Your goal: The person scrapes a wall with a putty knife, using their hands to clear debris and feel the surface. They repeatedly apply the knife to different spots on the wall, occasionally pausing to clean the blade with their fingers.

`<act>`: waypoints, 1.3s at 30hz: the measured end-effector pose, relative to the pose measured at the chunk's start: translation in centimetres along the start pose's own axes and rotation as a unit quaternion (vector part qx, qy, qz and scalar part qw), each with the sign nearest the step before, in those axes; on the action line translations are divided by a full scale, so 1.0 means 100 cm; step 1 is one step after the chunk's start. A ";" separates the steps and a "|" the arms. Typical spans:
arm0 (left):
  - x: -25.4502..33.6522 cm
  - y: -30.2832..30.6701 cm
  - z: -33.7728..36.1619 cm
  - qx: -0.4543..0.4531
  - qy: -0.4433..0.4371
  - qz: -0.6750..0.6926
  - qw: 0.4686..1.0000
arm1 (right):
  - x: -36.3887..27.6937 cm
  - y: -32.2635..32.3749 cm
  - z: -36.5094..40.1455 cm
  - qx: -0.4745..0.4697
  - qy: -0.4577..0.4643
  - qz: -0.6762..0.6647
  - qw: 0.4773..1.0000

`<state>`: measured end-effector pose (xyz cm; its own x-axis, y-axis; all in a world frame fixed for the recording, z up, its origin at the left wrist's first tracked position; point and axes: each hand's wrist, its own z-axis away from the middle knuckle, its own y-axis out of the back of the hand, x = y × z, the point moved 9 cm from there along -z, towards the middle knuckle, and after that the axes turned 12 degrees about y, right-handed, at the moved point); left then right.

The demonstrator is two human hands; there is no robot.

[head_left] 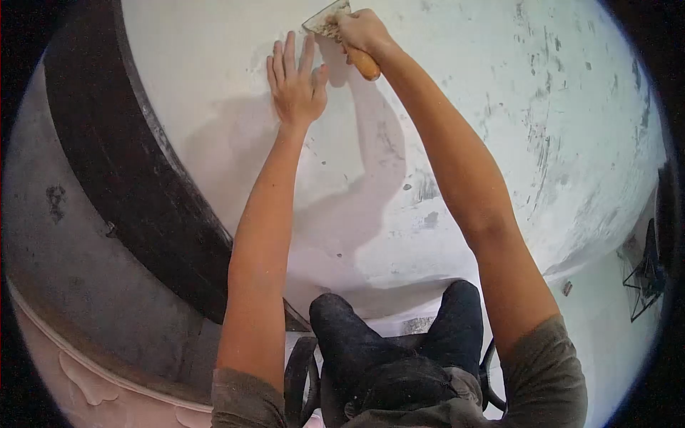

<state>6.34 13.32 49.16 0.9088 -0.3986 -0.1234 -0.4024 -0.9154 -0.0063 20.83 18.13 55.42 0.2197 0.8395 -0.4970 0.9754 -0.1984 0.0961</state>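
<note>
Flat against a large white surface [457, 121], my left hand [296, 85] has its fingers spread and holds nothing. Just to its right and a little higher, my right hand [362, 36] is closed round a scraper. The scraper's orange-brown handle [364, 64] sticks out below my fist. Its wide blade [328, 18] points up and left, with crumbly brownish residue on it, near my left fingertips. Grey smudges and small dark specks mark the white surface, mostly on the right. Shadows of my arms fall across it.
A black curved band [135, 171] edges the white surface on the left, with a grey area [71, 235] beyond it. My knees [328, 310] are at the bottom, beside dark chair parts [301, 378]. A dark-framed object [646, 278] stands far right.
</note>
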 end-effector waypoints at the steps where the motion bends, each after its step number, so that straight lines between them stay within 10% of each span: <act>1: 0.000 -0.001 0.000 -0.002 0.002 -0.003 1.000 | 0.000 0.001 -0.002 0.008 0.019 0.008 1.000; 39: 0.002 0.001 0.001 -0.016 0.012 -0.011 1.000 | -0.013 -0.001 0.004 0.067 0.043 0.027 0.996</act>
<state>6.48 13.19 49.05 0.9201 -0.3787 -0.0998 -0.3785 -0.9253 0.0222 20.40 16.86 55.77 0.2783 0.8649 -0.4177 0.9522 -0.3055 0.0019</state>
